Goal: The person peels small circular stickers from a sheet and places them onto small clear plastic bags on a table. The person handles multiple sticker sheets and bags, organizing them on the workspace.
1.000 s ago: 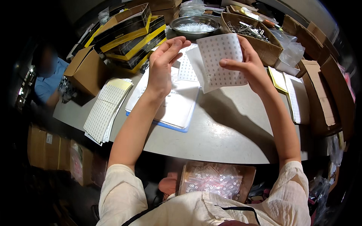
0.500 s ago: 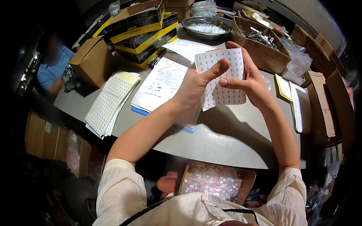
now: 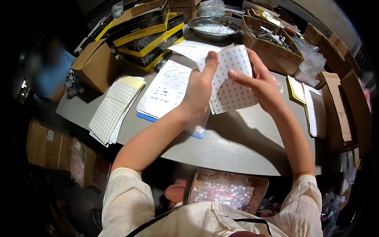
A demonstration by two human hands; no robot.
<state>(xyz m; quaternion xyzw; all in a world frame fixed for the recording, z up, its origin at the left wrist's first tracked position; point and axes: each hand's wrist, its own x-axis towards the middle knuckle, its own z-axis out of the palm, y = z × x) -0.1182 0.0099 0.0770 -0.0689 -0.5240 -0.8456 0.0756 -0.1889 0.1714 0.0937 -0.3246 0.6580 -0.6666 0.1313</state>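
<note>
Above the middle of the grey table, I hold a small stack of white sticker sheets [image 3: 231, 93] printed with rows of small dark marks. My left hand [image 3: 199, 89] grips its left side, thumb up along the upper left corner. On the other side my right hand [image 3: 260, 81] is closed round the sheets, its thumb lying across the front and its fingers behind. Just left of my left hand lies a handwritten paper [image 3: 166, 89] on a blue clipboard [image 3: 147, 115]. The fingers behind the sheets are mostly hidden.
Stacks of printed sheets [image 3: 116, 106] lie at the left and at the right [image 3: 312, 110]. Black and yellow boxes [image 3: 146, 37], a metal bowl [image 3: 215, 28] and a carton of metal parts [image 3: 272, 49] stand behind. Below the table edge is a box of bagged washers [image 3: 225, 191]. A person [image 3: 55, 71] is at far left.
The sheets have tilted and their upper edges have fanned apart slightly. My left thumb has moved left and upright off the middle of the front sheet. The person at left has shifted.
</note>
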